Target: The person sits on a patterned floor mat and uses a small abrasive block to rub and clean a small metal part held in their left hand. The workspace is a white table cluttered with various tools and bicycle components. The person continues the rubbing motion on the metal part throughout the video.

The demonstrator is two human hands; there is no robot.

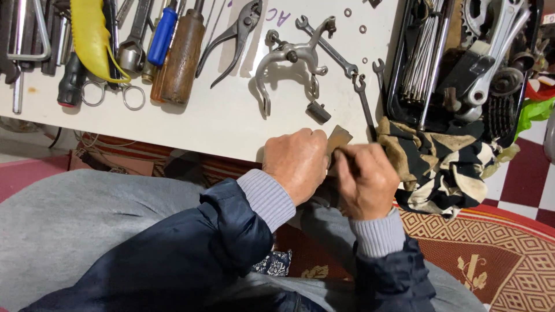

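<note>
A small flat brown piece (339, 138), likely abrasive paper or thin card, was held between both hands at the near edge of the white bench (219, 124). The left hand (296, 163) was curled closed around its lower part, fingers together and knuckles up; whether anything else sat inside that grip could not be determined. The right hand (365, 180) was clamped against the piece from the right, thumb pressed toward its edge, fingers folded shut. Both wrists showed grey ribbed cuffs under dark blue sleeves. Just beyond the hands, on the bench, lay a small dark block (318, 111) and a silver caliper brake arm (292, 63). A slim open-ended spanner (364, 101) lay just to the right of these, running toward the right hand. A striped, soiled rag (445, 167) hung over the bench edge, touching the right hand's far side. Behind it stood a black tray (399, 69) of metal parts. Pliers (234, 37), a wooden-handled tool (180, 58), a blue-handled screwdriver (162, 36) and scissors (113, 92) lay well apart at the bench's left.
</note>
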